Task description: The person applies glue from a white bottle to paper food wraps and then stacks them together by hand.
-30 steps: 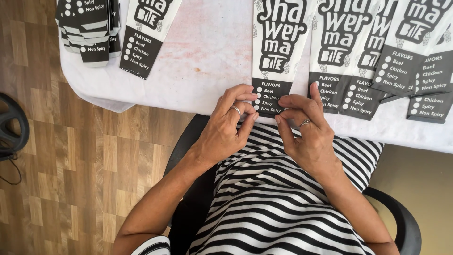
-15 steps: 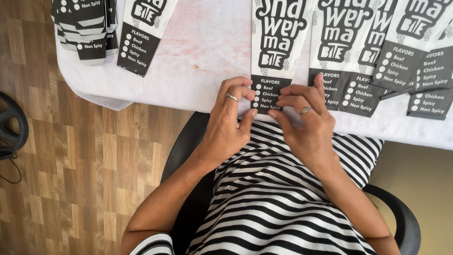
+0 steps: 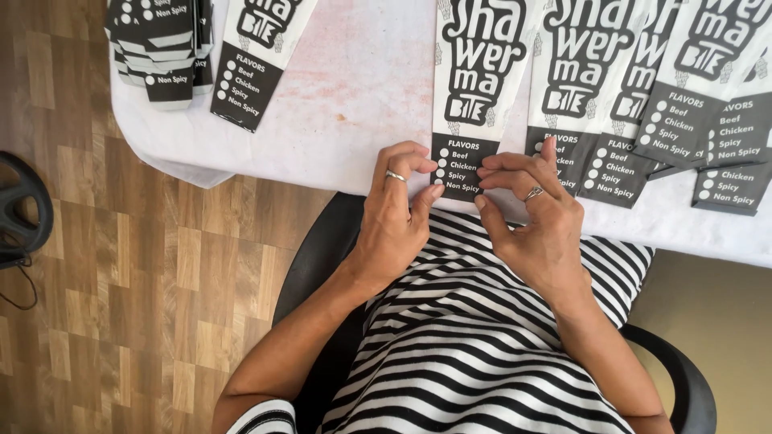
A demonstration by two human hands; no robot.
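Both hands' grip pinching black end of paper sleeve [image 3: 474,96]: left hand [image 3: 396,215], right hand [image 3: 537,221].

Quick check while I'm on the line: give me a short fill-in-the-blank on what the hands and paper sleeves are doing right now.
1. Both hands, the left hand and the right hand, pinch the dark bottom end of one paper sleeve at the table's ____ edge.
2. Each hand wears a ____ on one finger.
3. A stack of sleeves lies at the table's far ____ side.
4. The white tablecloth shows a faint ____ stain.

Missing words: near; ring; left; reddish
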